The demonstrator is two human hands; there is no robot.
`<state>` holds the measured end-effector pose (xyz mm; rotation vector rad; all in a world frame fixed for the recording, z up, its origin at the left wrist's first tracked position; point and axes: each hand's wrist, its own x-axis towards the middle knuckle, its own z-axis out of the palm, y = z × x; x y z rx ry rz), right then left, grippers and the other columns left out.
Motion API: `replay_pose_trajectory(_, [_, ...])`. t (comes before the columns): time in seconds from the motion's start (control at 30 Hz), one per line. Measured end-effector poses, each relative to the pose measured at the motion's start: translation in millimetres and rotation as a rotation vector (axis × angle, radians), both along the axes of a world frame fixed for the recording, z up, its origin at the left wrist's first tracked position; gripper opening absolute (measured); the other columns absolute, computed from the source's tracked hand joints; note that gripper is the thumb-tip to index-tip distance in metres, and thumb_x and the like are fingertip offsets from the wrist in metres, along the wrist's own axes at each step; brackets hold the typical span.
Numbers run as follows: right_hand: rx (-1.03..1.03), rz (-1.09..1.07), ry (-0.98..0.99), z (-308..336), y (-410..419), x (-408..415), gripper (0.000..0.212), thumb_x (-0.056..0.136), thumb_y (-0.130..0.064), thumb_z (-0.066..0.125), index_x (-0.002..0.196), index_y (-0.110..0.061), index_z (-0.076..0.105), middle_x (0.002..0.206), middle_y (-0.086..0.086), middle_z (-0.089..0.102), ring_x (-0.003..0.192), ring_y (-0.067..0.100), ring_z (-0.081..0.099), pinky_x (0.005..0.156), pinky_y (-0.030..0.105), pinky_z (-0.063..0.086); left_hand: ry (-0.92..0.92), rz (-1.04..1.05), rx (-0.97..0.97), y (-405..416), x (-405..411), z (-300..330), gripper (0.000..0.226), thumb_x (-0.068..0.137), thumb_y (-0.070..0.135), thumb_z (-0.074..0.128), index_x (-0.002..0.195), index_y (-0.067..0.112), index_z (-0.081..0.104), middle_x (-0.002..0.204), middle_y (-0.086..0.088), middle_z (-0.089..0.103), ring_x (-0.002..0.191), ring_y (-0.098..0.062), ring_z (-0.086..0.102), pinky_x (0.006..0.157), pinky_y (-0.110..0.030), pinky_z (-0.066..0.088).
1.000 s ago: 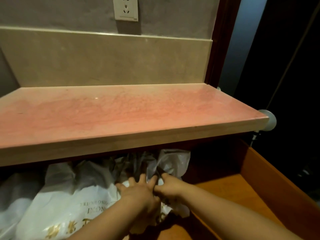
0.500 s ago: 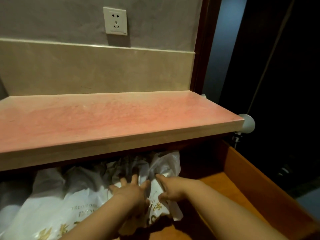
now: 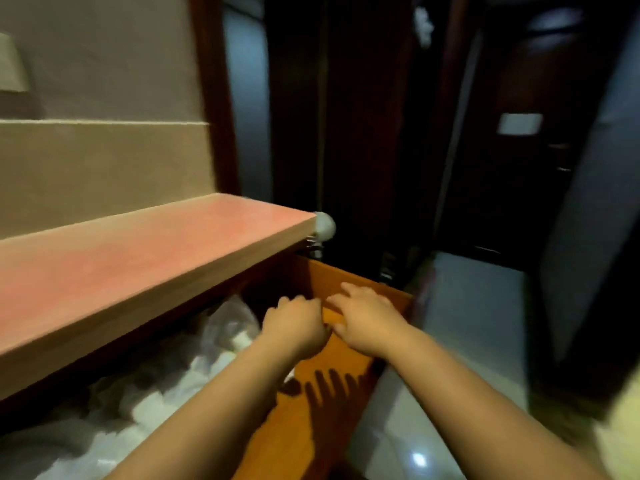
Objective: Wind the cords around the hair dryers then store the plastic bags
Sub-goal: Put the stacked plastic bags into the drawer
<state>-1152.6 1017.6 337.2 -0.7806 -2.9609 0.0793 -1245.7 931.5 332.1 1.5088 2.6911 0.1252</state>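
Observation:
White plastic bags (image 3: 162, 407) lie crumpled in the left part of an open wooden drawer (image 3: 349, 292) under the pink countertop (image 3: 138, 258). Both my hands hover over the drawer's bare right part, clear of the bags. My left hand (image 3: 294, 327) shows its back with the fingers bent loosely downward, and nothing is visible in it. Just right of it, my right hand (image 3: 367, 320) has its fingers stretched forward near the drawer's right wall. No hair dryer is in view. The picture is blurred by motion.
A pale backsplash (image 3: 104, 168) and wall rise behind the countertop. A round grey knob (image 3: 323, 226) sits at the counter's right end. Right of the drawer lie pale floor tiles (image 3: 450, 341) and dark cupboard doors (image 3: 381, 133).
Both hands have left the plastic bags and moved right over the drawer's bare wood. The view has swung sharply to the right.

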Motion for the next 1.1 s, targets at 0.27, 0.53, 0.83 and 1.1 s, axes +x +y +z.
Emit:
replay_pose_trajectory(0.27, [0.150,-0.769,0.100,36,-20,271,0.055,0.092,-0.038,0.046,0.143,-0.025,0.032,0.142,0.005,0.043,0.130,0.029,0.039,0.105,0.042,0.034,0.030,-0.618,0.181,60,219,46,0.047,0.096,0.038,0.042,0.137,0.015,0.037,0.134,-0.011,0.049,0.124,-0.033,0.042,0.092,-0.041,0.040])
replay_pose_trajectory(0.53, [0.154,-1.486,0.072,33,-207,532,0.046,0.093,-0.032,0.041,0.138,-0.023,0.040,0.134,0.007,0.052,0.123,0.029,0.046,0.097,0.039,0.036,0.033,-1.274,0.206,-21,504,52,0.033,0.096,0.034,0.038,0.111,0.014,0.060,0.116,-0.010,0.062,0.107,-0.030,0.056,0.083,-0.034,0.044])
replay_pose_trajectory(0.83, [0.159,-2.025,-0.012,28,-498,734,0.040,0.094,-0.030,0.040,0.134,-0.021,0.045,0.131,0.008,0.053,0.121,0.031,0.046,0.095,0.040,0.038,0.048,-1.777,0.288,-249,758,31,0.033,0.097,0.033,0.036,0.108,0.016,0.063,0.114,-0.007,0.063,0.106,-0.027,0.057,0.074,-0.031,0.038])
replay_pose_trajectory(1.1, [0.220,-2.342,-0.036,15,-700,846,0.045,0.095,-0.027,0.038,0.141,-0.026,0.036,0.132,0.004,0.053,0.122,0.028,0.044,0.097,0.037,0.034,-0.010,-2.115,0.216,-449,916,1,0.033,0.096,0.035,0.036,0.100,0.013,0.060,0.109,-0.006,0.062,0.098,-0.025,0.059,0.069,-0.027,0.037])
